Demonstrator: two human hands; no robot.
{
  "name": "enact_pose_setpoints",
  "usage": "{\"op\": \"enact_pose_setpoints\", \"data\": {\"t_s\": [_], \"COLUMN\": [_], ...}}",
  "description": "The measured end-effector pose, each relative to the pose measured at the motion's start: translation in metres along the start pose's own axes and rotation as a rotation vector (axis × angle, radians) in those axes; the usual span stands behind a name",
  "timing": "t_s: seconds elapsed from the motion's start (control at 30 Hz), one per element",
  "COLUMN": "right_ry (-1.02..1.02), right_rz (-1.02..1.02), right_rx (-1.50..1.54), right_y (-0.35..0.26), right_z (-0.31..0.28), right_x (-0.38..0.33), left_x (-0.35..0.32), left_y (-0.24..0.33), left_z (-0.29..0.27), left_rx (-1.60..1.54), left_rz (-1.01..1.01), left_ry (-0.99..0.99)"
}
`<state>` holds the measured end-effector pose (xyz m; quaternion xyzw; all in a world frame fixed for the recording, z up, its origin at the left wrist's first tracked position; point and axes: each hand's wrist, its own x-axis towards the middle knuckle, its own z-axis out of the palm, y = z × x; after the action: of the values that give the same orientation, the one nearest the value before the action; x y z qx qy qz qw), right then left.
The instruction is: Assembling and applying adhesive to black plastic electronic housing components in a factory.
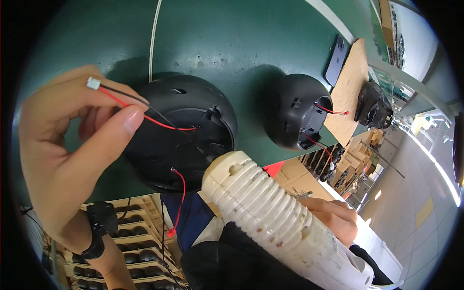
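Note:
My left hand [82,140] pinches a pair of red and black wires [121,99] between thumb and forefinger. A small white connector [93,83] tips the pair, and the other end runs into a round black plastic shell [188,87], whose open side faces me. A second red wire [182,193] with a red plug hangs from the shell's lower part. My right hand [333,217] is closed round a white, ribbed glue gun [270,212]. Its dark nozzle points into the shell's opening; whether it touches is hidden. The gun's body covers part of my fingers.
Another black shell [290,111] with red wires sits to the right on the green table [111,34]. Beyond it are a phone [337,60], brown cardboard [350,92] and a black wrapped bundle [374,104]. Racks of black parts [137,241] stand below the table's near edge.

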<state>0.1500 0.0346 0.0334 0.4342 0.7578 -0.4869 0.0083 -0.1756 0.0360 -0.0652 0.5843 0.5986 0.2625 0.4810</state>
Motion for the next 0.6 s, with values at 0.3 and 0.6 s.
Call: {"op": "enact_pose_setpoints", "data": {"t_s": [0.3, 0.6], "right_ry": [-0.022, 0.360], "right_rz": [0.267, 0.396], "right_rx": [0.069, 0.527], "right_y": [-0.021, 0.010], "right_z": [-0.015, -0.039], "right_x": [-0.026, -0.097], "left_x": [-0.022, -0.049], "left_y": [-0.012, 0.027], "left_z": [0.013, 0.097], "left_rx": [-0.138, 0.175], "left_rz": [0.070, -0.121], "left_ry": [0.012, 0.305]}}
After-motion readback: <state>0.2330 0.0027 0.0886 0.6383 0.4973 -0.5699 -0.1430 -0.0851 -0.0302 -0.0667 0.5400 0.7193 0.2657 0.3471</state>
